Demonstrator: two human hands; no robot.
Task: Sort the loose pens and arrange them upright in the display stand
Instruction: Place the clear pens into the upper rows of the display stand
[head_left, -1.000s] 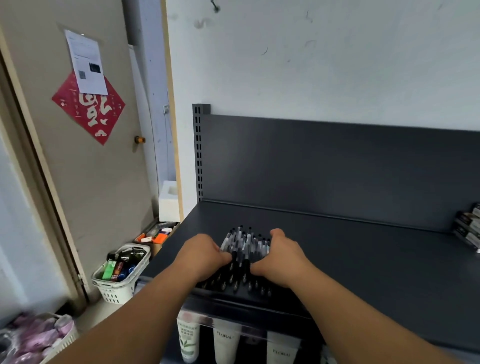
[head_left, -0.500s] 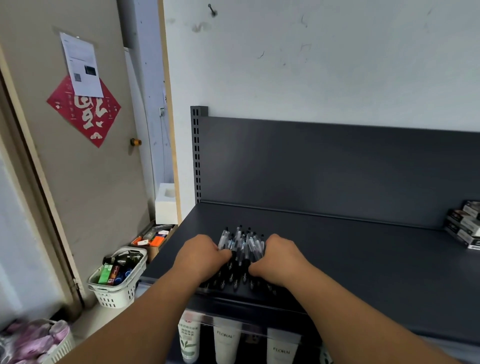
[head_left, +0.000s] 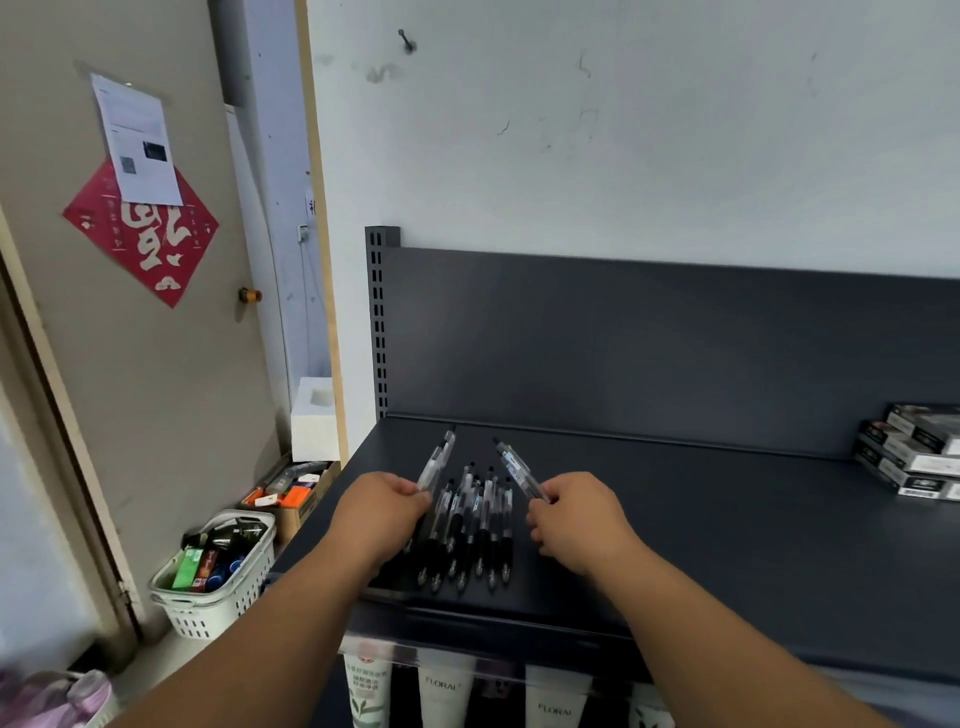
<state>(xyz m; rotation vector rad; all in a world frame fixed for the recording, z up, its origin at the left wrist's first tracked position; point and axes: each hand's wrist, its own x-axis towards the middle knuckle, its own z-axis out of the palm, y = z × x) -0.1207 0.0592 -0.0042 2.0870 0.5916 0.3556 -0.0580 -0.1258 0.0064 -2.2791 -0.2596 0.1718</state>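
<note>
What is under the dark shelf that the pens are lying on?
White tubes, two labelled FLORAL, show behind a clear strip below the shelf bearing the pens. The shelf covers whatever lies further back; the tubes' lower ends run out of frame.

Left hand (head_left: 382, 514): no longer bunched against the other hand over the pens; now drawn off to the left, pinching the left pen (head_left: 436, 465), a clear-barrelled one raised out of the group and slanting up and away.

Right hand (head_left: 576, 519): moved off to the right, well apart from the left; now grips the right pen (head_left: 517, 470), its far end tilted up and leftward.

Pile of pens (head_left: 470, 530): previously half covered by both fists, now uncovered between the hands, lying roughly side by side on the shelf (head_left: 727, 519).

Boxes (head_left: 914, 452): more of the stack at the right edge now shows.
</note>
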